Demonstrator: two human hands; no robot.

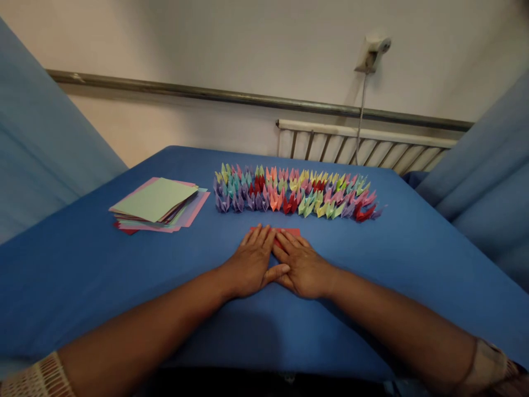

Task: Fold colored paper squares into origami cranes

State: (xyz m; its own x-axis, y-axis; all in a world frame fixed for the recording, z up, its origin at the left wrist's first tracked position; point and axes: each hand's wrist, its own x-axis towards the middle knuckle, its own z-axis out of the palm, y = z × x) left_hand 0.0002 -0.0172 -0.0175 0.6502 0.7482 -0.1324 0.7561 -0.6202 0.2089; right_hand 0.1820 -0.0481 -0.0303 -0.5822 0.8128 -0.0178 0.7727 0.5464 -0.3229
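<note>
A sheet of red paper (291, 232) lies on the blue-covered table, mostly hidden beneath my hands. My left hand (252, 262) rests flat over its left part, fingers stretched forward. Over the right part, my right hand (305, 266) lies flat too, its fingers angled toward the left hand. The left thumb crosses onto the right hand. Just beyond the paper stand rows of folded paper cranes (290, 204) in purple, red, pink, green, yellow and blue. Whether the red sheet is folded under my palms I cannot tell.
A loose stack of coloured paper sheets (155, 199), pale green on top, sits at the left. Blue curtains (496, 182) hang on both sides. Behind the table are a wall rail (206, 94), a radiator (330, 132) and a socket with a plugged cord (369, 55).
</note>
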